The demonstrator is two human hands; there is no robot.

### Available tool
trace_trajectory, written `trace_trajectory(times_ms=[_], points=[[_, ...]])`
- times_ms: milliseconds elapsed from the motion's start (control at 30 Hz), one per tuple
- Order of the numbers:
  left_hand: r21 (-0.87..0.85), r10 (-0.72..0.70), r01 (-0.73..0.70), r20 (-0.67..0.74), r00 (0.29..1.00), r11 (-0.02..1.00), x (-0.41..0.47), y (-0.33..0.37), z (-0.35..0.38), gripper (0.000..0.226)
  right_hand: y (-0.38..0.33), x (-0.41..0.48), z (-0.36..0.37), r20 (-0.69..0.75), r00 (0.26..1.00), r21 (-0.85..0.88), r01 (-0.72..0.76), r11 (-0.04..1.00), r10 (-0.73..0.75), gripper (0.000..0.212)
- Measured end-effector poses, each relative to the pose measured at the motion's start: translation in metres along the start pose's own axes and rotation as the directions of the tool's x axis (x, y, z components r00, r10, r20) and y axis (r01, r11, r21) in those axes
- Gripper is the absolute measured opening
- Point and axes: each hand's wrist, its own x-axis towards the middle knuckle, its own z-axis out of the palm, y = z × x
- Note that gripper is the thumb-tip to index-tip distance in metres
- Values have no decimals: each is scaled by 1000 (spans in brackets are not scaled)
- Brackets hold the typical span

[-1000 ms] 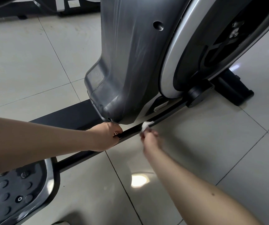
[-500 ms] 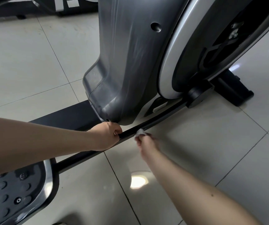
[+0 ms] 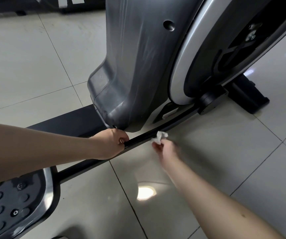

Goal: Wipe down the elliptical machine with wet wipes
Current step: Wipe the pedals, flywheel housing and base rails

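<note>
Bright glare spot on glossy floor tiles (image 3: 35,69); right hand (image 3: 166,149) motion-blurred.

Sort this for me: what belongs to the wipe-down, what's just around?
Job: wet wipe, right hand pinching it, black rail, left hand gripping the rail, grey housing, pedal.
Around: tiled floor, second machine at top left.

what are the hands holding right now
Left hand: gripping the black bar.
Right hand: pinching the wet wipe at that bar.
</note>
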Motion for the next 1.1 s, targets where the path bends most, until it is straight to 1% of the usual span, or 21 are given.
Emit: trace_trajectory(times_ms=[33, 67, 100, 133, 167, 200, 233, 267, 300, 333, 400, 467, 567, 633, 667, 733, 867, 900, 1000, 1033, 1100], points=[[-6, 1, -1, 5, 1000, 1000, 0, 0, 0, 25, -9, 2, -3, -13, 998, 40, 57, 998, -56, 22], [-6, 2, -2, 7, 1000, 1000, -1, 0, -1, 26, -16, 5, -4, -27, 990, 24, 141, 990, -140, 22], [-6, 3, -3, 9, 1000, 1000, -1, 0, -1, 27, -21, 9, -5, -35, 965, -91, 255, 963, -259, 20], [-5, 4, -4, 11, 1000, 1000, -1, 1, -1, 27, -25, 11, -6, -1, 913, -272, 393, 878, -409, 17], [-4, 4, -4, 13, 1000, 1000, -1, 0, -1, 28, -27, 16, -6, 86, 826, -458, 529, 715, -557, 18], [-3, 4, -4, 17, 1000, 1000, -2, 0, -1, 28, -28, 21, -6, 210, 711, -579, 643, 501, -671, 21], [-4, 6, -6, 21, 1000, 1000, -3, -1, -1, 29, -28, 26, -7, 349, 574, -639, 724, 260, -741, 22], [-7, 11, -11, 24, 1000, 1000, -4, -2, -2, 29, -27, 29, -8, 489, 424, -645, 764, 11, -762, 22], [-6, 17, -17, 25, 1000, 1000, -5, -3, -2, 29, -25, 32, -10, 611, 300, -612, 766, -198, -732, 21], [1, 19, -19, 23, 1000, 1000, -6, -4, -2, 28, -25, 35, -13, 699, 219, -560, 760, -330, -681, 22], [26, 3, -4, 19, 1000, 1000, -9, -6, -2, 26, -24, 35, -18, 798, 147, -465, 767, -442, -584, 27], [56, -27, 26, 24, 999, 998, -12, -9, -2, 22, -17, 28, -18, 852, 88, -377, 788, -487, -516, 33], [76, -70, 65, 62, 996, 995, -14, -12, -4, 21, 8, 7, -2, 914, -49, -152, 880, -450, -404, 29], [79, -92, 86, 80, 992, 993, -14, -12, -7, 22, 15, 1, 5, 935, -99, -64, 898, -436, -342, 25], [87, -98, 90, 88, 991, 992, -14, -11, -8, 22, 9, 7, 5, 940, -107, -44, 904, -425, -325, 22], [105, -96, 85, 97, 991, 991, -14, -9, -10, 22, -13, 24, -2, 938, -92, -66, 899, -434, -334, 23], [112, -99, 86, 115, 988, 990, -16, -10, -12, 22, -68, 57, -22, 924, 27, -243, 811, -532, -380, 22], [114, -102, 88, 116, 988, 990, -16, -10, -12, 22, -70, 62, -22, 922, 50, -264, 807, -528, -384, 23], [119, -110, 96, 115, 987, 988, -19, -11, -12, 22, -46, 49, -12, 914, 128, -289, 873, -392, -386, 17], [123, -116, 101, 120, 986, 987, -19, -11, -12, 21, -35, 40, -9, 921, 138, -273, 896, -351, -364, 17], [130, -130, 114, 124, 984, 985, -18, -11, -12, 18, -22, 24, -4, 953, 93, -192, 921, -339, -289, 17]])
